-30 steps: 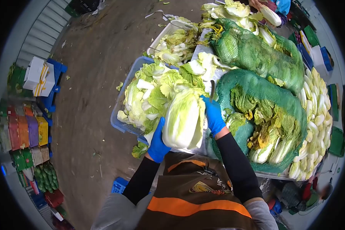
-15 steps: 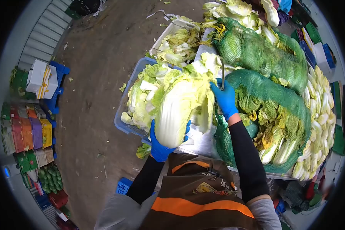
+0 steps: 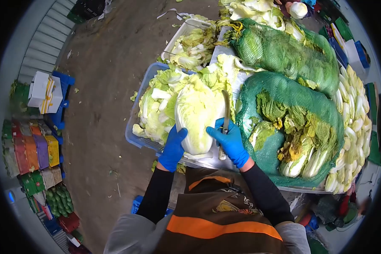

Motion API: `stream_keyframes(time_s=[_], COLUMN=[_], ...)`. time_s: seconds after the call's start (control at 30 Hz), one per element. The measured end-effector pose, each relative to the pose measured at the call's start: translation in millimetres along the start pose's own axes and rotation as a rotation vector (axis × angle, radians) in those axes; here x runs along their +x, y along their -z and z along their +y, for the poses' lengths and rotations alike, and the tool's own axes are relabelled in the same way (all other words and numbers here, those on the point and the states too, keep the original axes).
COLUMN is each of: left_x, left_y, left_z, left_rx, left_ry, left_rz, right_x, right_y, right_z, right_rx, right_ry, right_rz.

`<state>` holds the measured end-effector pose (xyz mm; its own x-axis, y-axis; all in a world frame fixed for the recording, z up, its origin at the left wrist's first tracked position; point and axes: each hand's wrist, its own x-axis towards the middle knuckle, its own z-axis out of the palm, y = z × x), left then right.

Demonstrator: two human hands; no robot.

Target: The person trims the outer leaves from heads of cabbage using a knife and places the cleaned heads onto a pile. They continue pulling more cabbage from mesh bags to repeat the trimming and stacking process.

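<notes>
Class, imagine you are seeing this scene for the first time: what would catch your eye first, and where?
A pale cabbage at centre, gripped by the blue-gloved left hand while the right hand holds a knife alongside it. Right of it lie green net sacks of cabbages; left, a blue crate heaped with leaves.

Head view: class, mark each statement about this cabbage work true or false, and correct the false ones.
1. The left hand and right hand are both gloved in blue. True.
2. The right hand holds a knife. True.
3. The left hand is off the cabbage. False: it grips the cabbage near its base.
4. The net sacks are orange. False: they are green.
</notes>
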<state>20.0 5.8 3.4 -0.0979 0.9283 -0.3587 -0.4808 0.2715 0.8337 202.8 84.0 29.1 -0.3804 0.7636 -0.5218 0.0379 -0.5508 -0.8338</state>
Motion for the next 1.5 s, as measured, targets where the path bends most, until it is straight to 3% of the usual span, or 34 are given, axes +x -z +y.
stream_keyframes(time_s=[0.13, 0.2, 0.33, 0.4, 0.47, 0.53, 0.57, 0.6, 0.67, 0.73, 0.77, 0.8, 0.87, 0.93, 0.97, 1.0, 1.07, 1.2, 1.33, 1.4, 1.5], left_x=[1.4, -1.1, -5.1, -11.2, -12.9, -13.0, -12.9, -12.1, -0.1, 1.4, 1.4, 3.2, 5.0, 0.7, 5.6, 7.0, 12.1, 13.2, 17.2, 15.8, 13.6], left_y=[-17.3, -19.3, -28.0, -23.6, -21.7, -22.6, -16.7, -3.6, 22.1, -18.2, -7.9, 2.5, -9.4, -3.6, 4.5, 6.2, -6.2, -11.7, -16.3, -22.1, -20.8], left_z=[1.4, -6.2, -15.6, -20.9, -16.0, -3.2, 4.8, 1.3, -13.0, 9.3, 6.7, 4.6, 17.6, 3.1, -3.1, -8.6, -9.9, -16.0, -22.3, -18.9, -17.1], left_rx=[-0.078, -0.549, -0.713, -0.842, -0.963, -1.202, -0.828, -0.831, -1.021, -0.504, -0.334, -0.166, -0.237, 0.088, -0.236, -0.227, -0.682, -0.926, -0.783, -0.494, -0.446], left_ry=[0.009, 0.037, 0.01, -0.05, -0.104, -0.268, -0.232, -0.237, -0.153, -0.405, -0.307, -0.218, -0.141, 0.002, 0.134, 0.133, 0.156, 0.214, 0.185, 0.058, 0.033], left_rz=[0.161, 0.196, 0.207, 0.107, 0.006, -0.054, 0.072, 0.081, -0.467, 0.271, 0.223, 0.171, 0.162, 0.135, 0.058, 0.056, -0.067, -0.181, -0.048, 0.04, 0.009], right_x=[6.6, 13.0, 26.5, 35.2, 42.3, 47.5, 53.4, 59.0, 52.1, 8.7, -8.6, -3.9, -3.2, -6.5, -8.4, -5.7, 1.7, 11.5, 11.6, 10.4, 6.7], right_y=[-11.0, -12.1, -8.0, -4.3, 8.4, 32.6, 38.2, 41.3, 28.1, 2.8, -7.3, -18.6, -6.2, -7.5, -9.3, -10.7, -6.2, 10.6, 11.3, 10.7, 8.7], right_z=[24.0, 18.1, 5.6, 16.7, 23.6, 27.2, 39.7, 53.5, 35.0, -24.7, -46.1, -25.5, -25.0, -18.3, -15.5, -16.2, -5.0, 12.9, 13.3, 15.4, 15.5], right_rx=[0.18, 0.015, -0.152, -0.169, 0.019, -0.128, -0.313, -0.496, -0.386, -0.028, 0.071, 0.368, 0.014, -0.117, 0.031, 0.179, 0.255, 0.198, 0.175, 0.171, 0.156], right_ry=[0.094, 0.233, 0.298, 0.276, 0.248, 0.059, 0.219, 0.382, 0.469, 0.056, -0.041, -0.019, 0.014, 0.038, 0.043, 0.068, 0.086, 0.078, 0.018, -0.002, -0.049], right_rz=[0.104, 0.123, 0.052, 0.049, 0.063, 0.1, 0.236, 0.372, 0.442, -0.063, -0.231, -0.093, -0.01, 0.005, -0.036, -0.074, -0.053, 0.061, 0.068, 0.085, 0.066])
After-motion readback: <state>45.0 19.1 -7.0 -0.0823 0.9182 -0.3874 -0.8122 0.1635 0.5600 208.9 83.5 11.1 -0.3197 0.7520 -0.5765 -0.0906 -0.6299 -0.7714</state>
